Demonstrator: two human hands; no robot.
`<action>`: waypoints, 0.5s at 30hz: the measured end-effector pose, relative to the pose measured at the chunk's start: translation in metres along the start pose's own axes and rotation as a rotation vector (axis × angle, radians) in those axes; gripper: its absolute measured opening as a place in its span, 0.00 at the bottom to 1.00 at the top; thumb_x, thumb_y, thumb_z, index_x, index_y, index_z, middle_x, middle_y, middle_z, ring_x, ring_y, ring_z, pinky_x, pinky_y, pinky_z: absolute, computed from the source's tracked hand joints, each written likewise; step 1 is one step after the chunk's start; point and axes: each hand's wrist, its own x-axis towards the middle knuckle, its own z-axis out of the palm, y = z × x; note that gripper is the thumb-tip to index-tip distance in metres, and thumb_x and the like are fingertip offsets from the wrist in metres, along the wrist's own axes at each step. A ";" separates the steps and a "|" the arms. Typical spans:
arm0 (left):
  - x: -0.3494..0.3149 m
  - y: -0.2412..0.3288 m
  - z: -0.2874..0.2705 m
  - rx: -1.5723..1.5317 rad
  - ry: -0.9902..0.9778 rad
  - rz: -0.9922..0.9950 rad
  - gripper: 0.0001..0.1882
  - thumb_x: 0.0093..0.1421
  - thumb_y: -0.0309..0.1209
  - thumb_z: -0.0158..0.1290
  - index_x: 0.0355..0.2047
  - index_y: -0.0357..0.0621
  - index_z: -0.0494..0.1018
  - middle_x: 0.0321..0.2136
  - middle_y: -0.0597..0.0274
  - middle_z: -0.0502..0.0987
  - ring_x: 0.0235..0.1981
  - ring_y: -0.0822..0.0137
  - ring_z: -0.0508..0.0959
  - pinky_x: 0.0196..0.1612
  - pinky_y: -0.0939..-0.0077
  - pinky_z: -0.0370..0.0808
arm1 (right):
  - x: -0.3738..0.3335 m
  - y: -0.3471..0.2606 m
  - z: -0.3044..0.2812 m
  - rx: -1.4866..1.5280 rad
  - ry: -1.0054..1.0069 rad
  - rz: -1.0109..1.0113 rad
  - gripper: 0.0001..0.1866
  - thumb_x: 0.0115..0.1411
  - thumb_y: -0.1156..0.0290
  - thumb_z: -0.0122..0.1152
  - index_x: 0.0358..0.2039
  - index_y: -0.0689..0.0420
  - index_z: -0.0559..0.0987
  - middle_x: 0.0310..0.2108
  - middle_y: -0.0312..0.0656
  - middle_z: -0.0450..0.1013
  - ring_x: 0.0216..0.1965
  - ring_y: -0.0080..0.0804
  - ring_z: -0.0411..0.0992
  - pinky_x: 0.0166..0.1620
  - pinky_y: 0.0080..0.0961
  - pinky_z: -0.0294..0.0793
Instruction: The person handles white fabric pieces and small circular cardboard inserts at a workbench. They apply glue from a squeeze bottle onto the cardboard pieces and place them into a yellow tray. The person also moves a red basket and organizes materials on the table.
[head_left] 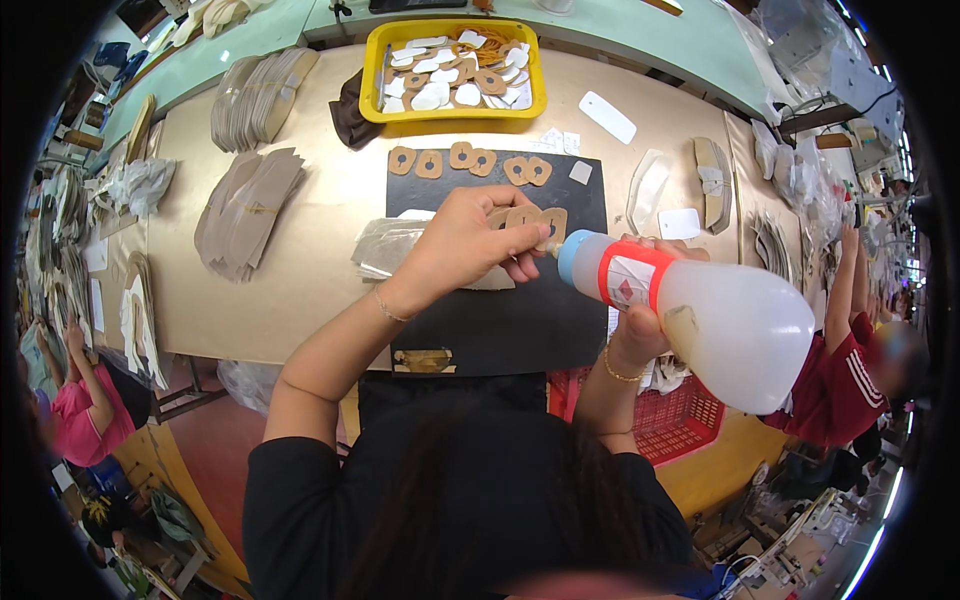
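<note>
Between the fingers of my left hand (468,238) is a small fan of tan cut-out pieces (524,215) with keyhole-like openings. My right hand (641,338) is wrapped round a translucent squeeze bottle (745,318) with a light blue cap and a red band. The bottle lies tilted, its nozzle at the rightmost held piece; whether it touches cannot be told. Beneath both hands is a black mat (480,335). Along its far edge lie several similar tan pieces (428,164). Grey-beige flat pieces (385,250) are stacked by my left wrist, partly hidden by it.
A yellow tray (375,95) of white and tan pieces stands at the back. Stacks of beige panels (245,215) lie to the left. White pieces (608,117) and a bundle (712,185) are on the right. A red basket (685,425) sits below the table edge. Other people are at both sides.
</note>
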 end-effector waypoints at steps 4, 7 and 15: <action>0.006 -0.009 -0.009 -0.052 -0.008 -0.021 0.11 0.55 0.31 0.57 0.30 0.34 0.71 0.20 0.59 0.76 0.18 0.73 0.77 0.22 0.84 0.74 | -0.001 -0.005 -0.001 0.136 0.027 0.094 0.38 0.40 0.53 0.73 0.45 0.66 0.69 0.40 0.43 0.64 0.41 0.36 0.71 0.46 0.35 0.74; 0.024 -0.023 -0.026 0.007 -0.003 -0.063 0.12 0.55 0.32 0.58 0.30 0.34 0.71 0.20 0.59 0.76 0.17 0.73 0.76 0.19 0.84 0.73 | 0.000 -0.006 -0.004 0.139 0.068 0.099 0.38 0.41 0.53 0.73 0.46 0.66 0.68 0.40 0.42 0.64 0.41 0.35 0.70 0.47 0.34 0.74; 0.088 -0.049 -0.073 0.399 0.173 -0.092 0.12 0.56 0.32 0.55 0.26 0.34 0.71 0.17 0.61 0.74 0.13 0.75 0.73 0.15 0.84 0.71 | -0.006 -0.007 -0.009 0.109 0.051 0.114 0.38 0.43 0.55 0.73 0.47 0.65 0.67 0.42 0.43 0.65 0.41 0.34 0.71 0.46 0.31 0.74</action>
